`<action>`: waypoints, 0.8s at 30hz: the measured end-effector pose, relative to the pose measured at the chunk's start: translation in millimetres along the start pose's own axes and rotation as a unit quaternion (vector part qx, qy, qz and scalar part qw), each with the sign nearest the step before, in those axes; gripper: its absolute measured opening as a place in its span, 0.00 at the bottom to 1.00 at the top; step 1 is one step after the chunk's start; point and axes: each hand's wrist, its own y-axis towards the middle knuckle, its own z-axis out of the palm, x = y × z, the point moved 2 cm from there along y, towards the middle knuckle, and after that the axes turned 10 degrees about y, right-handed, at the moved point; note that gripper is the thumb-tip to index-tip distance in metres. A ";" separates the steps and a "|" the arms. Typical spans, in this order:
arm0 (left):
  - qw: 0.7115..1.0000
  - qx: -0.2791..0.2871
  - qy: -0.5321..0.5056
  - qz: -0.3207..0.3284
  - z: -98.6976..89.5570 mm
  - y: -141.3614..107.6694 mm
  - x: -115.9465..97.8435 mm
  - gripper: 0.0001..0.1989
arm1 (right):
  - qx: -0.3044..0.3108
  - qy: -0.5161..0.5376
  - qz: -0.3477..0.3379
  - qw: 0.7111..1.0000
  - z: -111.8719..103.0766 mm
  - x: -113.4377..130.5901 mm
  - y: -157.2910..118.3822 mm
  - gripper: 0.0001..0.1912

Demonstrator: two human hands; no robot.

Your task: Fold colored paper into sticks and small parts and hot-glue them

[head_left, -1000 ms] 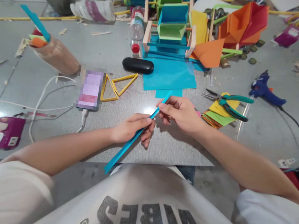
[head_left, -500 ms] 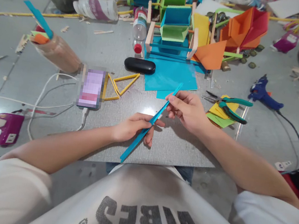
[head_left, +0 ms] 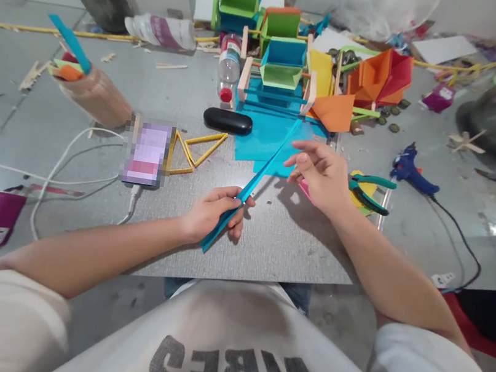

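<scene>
A long, folded strip of blue paper [head_left: 258, 178] slants up and to the right over the near part of the table. My left hand [head_left: 218, 214] pinches it below its middle, thumb on top, while the upper end points at the blue paper sheets [head_left: 255, 140]. Just right of the strip, my right hand [head_left: 324, 175] hovers with loosely bent fingers apart and nothing in them. Something pink [head_left: 304, 187] peeks out under that hand. Teal-handled pliers [head_left: 372, 192] lie beside it, on yellow paper, their jaws hidden by the hand.
To the left lie a phone [head_left: 148, 152] on a white cable and yellow stick triangles [head_left: 204, 148]. A black case [head_left: 228, 121] sits ahead, before a paper-and-wood model [head_left: 281, 70] and a bottle [head_left: 228, 71]. A blue glue gun [head_left: 413, 170] rests at right.
My right hand has let go of the strip's upper part and moved right, its fingers spreading. My left hand still holds the strip. The camera view has shifted slightly.
</scene>
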 end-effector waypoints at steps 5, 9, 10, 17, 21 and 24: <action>1.000 -0.015 -0.015 0.014 -1.1 0.3 1.5 0.13 | 0.019 0.016 -0.006 1.000 1.6 -5.2 0.3 0.31; 0.999 -0.021 -0.020 0.017 -1.1 0.2 1.2 0.13 | 0.022 0.014 -0.008 1.000 2.5 -8.3 0.1 0.31; 0.999 -0.023 -0.021 0.019 -1.0 0.2 1.0 0.13 | 0.022 0.011 -0.010 1.000 2.8 -8.4 0.0 0.30; 0.999 -0.033 -0.011 0.034 -1.5 0.9 1.5 0.13 | 0.020 -0.023 -0.036 0.999 6.6 -8.2 -4.3 0.29; 0.999 -0.035 -0.013 0.033 -2.1 1.3 2.9 0.13 | 0.043 -0.087 -0.099 0.990 5.3 -11.3 -9.7 0.27; 0.999 -0.036 -0.013 0.036 -2.0 1.2 2.6 0.13 | 0.085 -0.124 -0.173 0.973 1.6 -16.5 -11.2 0.25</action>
